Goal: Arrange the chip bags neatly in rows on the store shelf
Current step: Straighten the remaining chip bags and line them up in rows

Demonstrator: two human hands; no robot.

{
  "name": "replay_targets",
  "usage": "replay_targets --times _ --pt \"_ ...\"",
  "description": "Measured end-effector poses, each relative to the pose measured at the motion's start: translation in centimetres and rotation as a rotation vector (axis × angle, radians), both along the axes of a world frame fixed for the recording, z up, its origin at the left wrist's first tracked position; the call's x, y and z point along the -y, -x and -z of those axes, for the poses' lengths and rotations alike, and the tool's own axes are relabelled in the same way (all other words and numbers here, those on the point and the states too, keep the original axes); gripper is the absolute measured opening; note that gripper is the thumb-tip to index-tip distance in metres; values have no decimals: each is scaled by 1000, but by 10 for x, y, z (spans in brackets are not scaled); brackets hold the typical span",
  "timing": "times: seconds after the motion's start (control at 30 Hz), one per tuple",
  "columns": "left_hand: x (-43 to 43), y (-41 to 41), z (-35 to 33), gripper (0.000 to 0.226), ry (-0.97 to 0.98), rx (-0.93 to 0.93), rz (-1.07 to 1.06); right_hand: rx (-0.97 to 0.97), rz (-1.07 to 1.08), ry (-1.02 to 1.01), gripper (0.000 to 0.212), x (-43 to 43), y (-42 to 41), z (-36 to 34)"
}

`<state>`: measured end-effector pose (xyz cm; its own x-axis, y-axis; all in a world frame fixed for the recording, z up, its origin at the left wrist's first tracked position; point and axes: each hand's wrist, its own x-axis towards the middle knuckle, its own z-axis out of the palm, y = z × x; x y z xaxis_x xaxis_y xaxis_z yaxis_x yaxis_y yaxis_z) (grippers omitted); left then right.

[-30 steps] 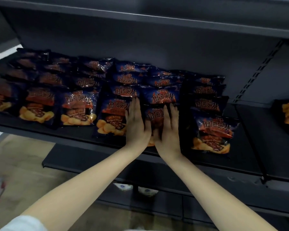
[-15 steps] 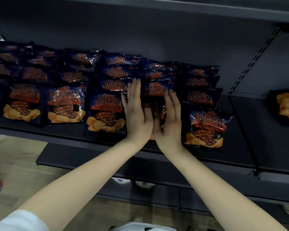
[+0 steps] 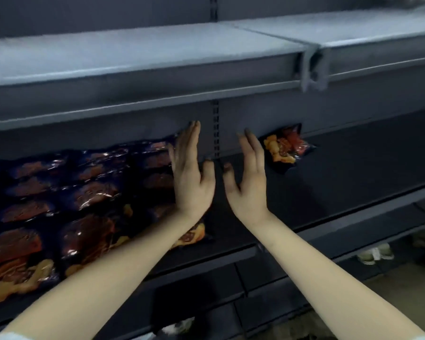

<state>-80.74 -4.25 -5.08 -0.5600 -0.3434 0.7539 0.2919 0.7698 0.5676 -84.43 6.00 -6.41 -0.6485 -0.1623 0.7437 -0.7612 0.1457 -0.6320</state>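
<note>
Both hands, left hand (image 3: 192, 182) and right hand (image 3: 249, 185), have lifted off the chip bags (image 3: 84, 200).

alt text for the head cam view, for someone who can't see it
Two bare hands, left hand and right hand, are raised open and empty over a dark store shelf. Rows of dark chip bags fill its left part; a lone chip bag lies at the back right.
</note>
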Motion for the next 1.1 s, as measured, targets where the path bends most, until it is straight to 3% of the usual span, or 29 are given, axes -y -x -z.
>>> replay_targets --times 0.27,0.53,0.73,0.87,0.97,1.1 --pt "-82 87 19 61 151 178 93 46 208 -129 54 -111 79 27" --pt "-136 161 54 65 355 383 14 134 311 -310 56 -194 117 45" --pt "-156 221 60 80 539 648 -75 97 342 -417 55 -237 141 41" --pt "-153 244 73 73 548 870 -97 100 348 -467 56 -252 149 50" --pt "-150 244 81 61 469 898 -37 104 369 -599 57 -256 150 67" --pt "-151 237 88 53 596 914 -57 91 390 -775 56 -255 150 86"
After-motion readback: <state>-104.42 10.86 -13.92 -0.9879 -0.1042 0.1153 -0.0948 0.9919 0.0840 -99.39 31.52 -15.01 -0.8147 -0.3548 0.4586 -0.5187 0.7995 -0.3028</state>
